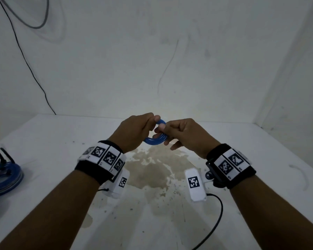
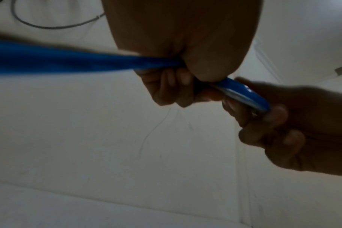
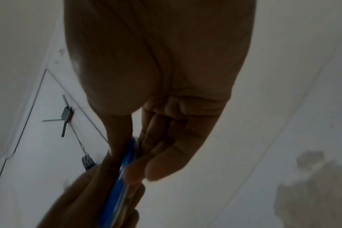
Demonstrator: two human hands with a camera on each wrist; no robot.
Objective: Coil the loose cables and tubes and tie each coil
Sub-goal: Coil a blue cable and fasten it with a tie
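- Small blue tube coil (image 1: pixel 154 139), a few loops, held in the air above the table, between both hands, approx. mid-frame in head view.
- Left hand (image 1: pixel 134 131): fingers curled round the coil's left side, thumb on top; left wrist view shows the blue loops (image 2: pixel 68 61) running out of the closed fist.
- Right hand (image 1: pixel 184 136): thumb + forefinger pinch the coil's right side, other fingers loosely bent below; right wrist view shows the coil edge-on (image 3: pixel 115 185) between the fingertips.
- Both wrists carry black bands w/ square-pattern markers and white camera units; a black lead (image 1: pixel 217 213) trails from the right one.
- Table (image 1: pixel 260 159): white, scuffed, w/ a large brownish stain (image 1: pixel 152 170) under the hands and dark specks around it.
- At table's far left edge: bigger blue coils (image 1: pixel 5 177) stacked, w/ black ties sticking up.
- Room: white walls at back and right, marked w/ faint curved scuffs; a thin black cable (image 1: pixel 25 60) runs down the back wall to the table corner; a grey loop of cable (image 1: pixel 42 20) hangs top left.
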